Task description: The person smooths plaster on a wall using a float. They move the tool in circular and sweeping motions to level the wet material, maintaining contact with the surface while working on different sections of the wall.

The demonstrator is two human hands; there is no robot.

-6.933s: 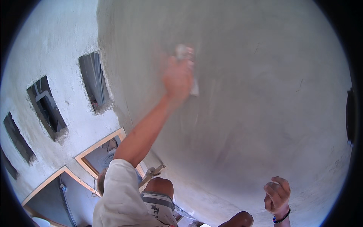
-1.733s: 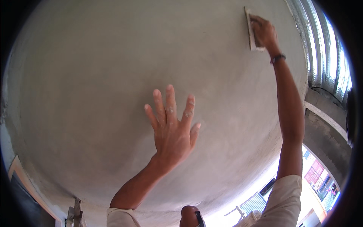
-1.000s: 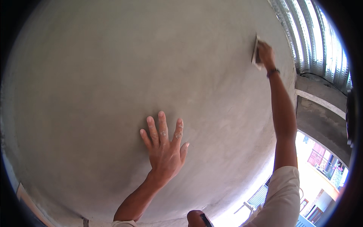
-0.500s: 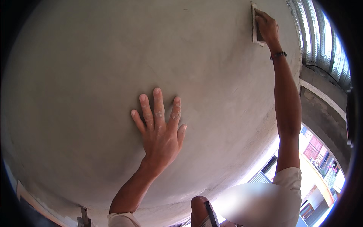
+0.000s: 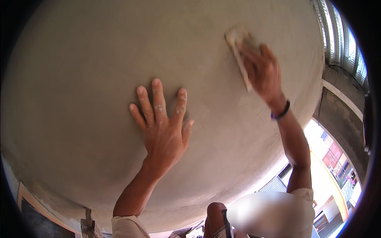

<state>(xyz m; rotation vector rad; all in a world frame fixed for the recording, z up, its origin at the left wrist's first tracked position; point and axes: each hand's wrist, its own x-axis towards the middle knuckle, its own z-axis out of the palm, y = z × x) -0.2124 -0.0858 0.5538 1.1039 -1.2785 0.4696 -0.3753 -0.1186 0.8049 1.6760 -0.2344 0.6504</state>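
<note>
My left hand (image 5: 162, 131) is open, fingers spread and flecked with pale residue, resting flat on the smooth grey plastered wall (image 5: 79, 79) left of centre. Up and to its right, my right hand (image 5: 264, 73), a dark band at its wrist, grips a flat rectangular plastering float (image 5: 234, 35) laid against the wall. This hand and float are smeared by motion, and the handle is mostly hidden under my fingers.
Corrugated sheeting (image 5: 349, 47) and a concrete beam (image 5: 341, 111) line the right side. Below them an opening shows buildings (image 5: 333, 156) outside. At lower left are a wooden frame (image 5: 37, 204) and rough wood pieces (image 5: 88, 224); my knee (image 5: 214, 218) is at the bottom.
My right hand has swept the float down and leftward from the upper right. My spread left hand appears slightly higher and further left. Several seconds ago the float was in my left hand.
</note>
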